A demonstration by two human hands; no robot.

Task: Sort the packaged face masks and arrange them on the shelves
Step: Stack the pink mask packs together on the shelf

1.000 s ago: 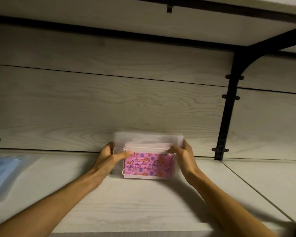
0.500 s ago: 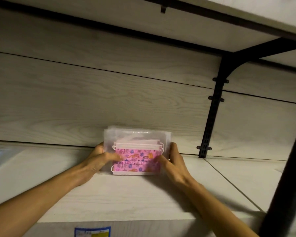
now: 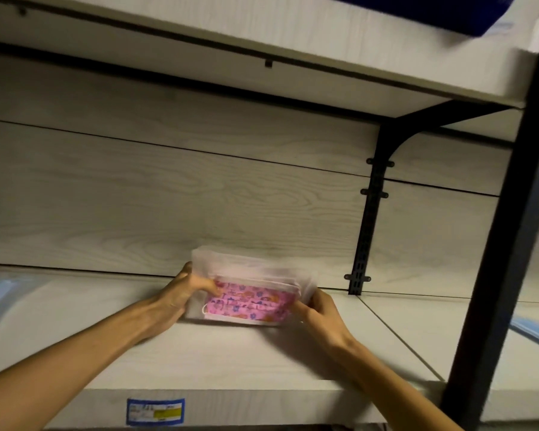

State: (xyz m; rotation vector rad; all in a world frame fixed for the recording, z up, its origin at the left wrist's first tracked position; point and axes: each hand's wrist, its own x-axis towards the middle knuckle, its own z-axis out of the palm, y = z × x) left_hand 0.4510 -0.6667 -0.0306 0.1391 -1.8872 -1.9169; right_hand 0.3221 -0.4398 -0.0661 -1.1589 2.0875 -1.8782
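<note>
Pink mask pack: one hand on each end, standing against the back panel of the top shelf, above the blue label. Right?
Not the top shelf. The head view shows another shelf above; the pink mask pack, left hand and right hand are on the lower shelf.

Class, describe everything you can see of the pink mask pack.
The pink mask pack is a stack of clear, soft plastic sleeves; the front one shows a pink mask printed with small flowers and figures, white-edged. It stands slightly tilted on the pale wood-look shelf near the back panel, with the left hand and right hand gripping its ends.
</note>
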